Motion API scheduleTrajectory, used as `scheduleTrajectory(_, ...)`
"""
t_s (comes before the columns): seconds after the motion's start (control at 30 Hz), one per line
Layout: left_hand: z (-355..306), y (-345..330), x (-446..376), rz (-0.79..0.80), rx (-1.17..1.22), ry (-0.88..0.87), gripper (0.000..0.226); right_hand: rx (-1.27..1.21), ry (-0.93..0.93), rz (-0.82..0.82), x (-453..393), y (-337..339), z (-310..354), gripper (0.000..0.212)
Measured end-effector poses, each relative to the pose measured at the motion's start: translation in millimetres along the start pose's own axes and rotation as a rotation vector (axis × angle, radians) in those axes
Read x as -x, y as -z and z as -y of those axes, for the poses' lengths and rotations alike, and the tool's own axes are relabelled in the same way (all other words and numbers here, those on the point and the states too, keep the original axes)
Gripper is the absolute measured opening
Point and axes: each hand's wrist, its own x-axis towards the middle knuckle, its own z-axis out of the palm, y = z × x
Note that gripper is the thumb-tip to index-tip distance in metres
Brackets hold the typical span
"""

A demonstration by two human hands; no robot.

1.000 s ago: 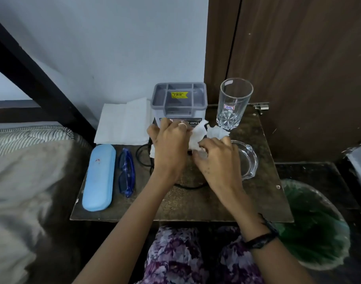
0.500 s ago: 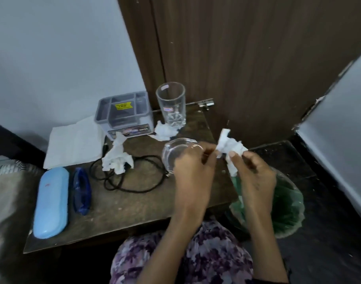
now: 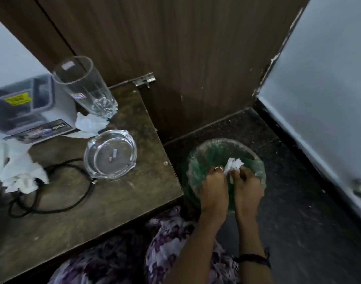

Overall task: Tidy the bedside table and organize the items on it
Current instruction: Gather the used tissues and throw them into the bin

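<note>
Fingers of both hands pinching a crumpled tissue together, left hand, right hand, over the green-lined bin

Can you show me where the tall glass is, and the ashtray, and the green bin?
Tall glass (image 3: 87,89): head view, on the middle of its clear side wall.
Ashtray (image 3: 132,144): head view, on its thick right rim.
Green bin (image 3: 204,154): head view, on the plastic liner along its left inner wall.

A brown wooden door fills the upper middle; a dark speckled floor lies lower right, beside a pale wall.
</note>
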Motion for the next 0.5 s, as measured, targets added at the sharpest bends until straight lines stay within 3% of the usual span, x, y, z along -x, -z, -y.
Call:
scheduleTrajectory(0.2,11.0,-11.1,-17.5,0.075,0.005,-0.016,0.035,0.139,-0.031,0.007,-2.7,-13.9,-16.4,0.028)
scheduleTrajectory(0.33,7.9,-0.5,-8.7,0.083,0.04,-0.029,0.034,0.139,-0.012,0.016,2.8,-9.9,1.9,0.019)
scheduleTrajectory(0.5,-13.7,44.0,31.7,-0.096,0.041,-0.138,0.028,-0.001,0.255,-0.027,16.0,17.4,59.2,0.022)
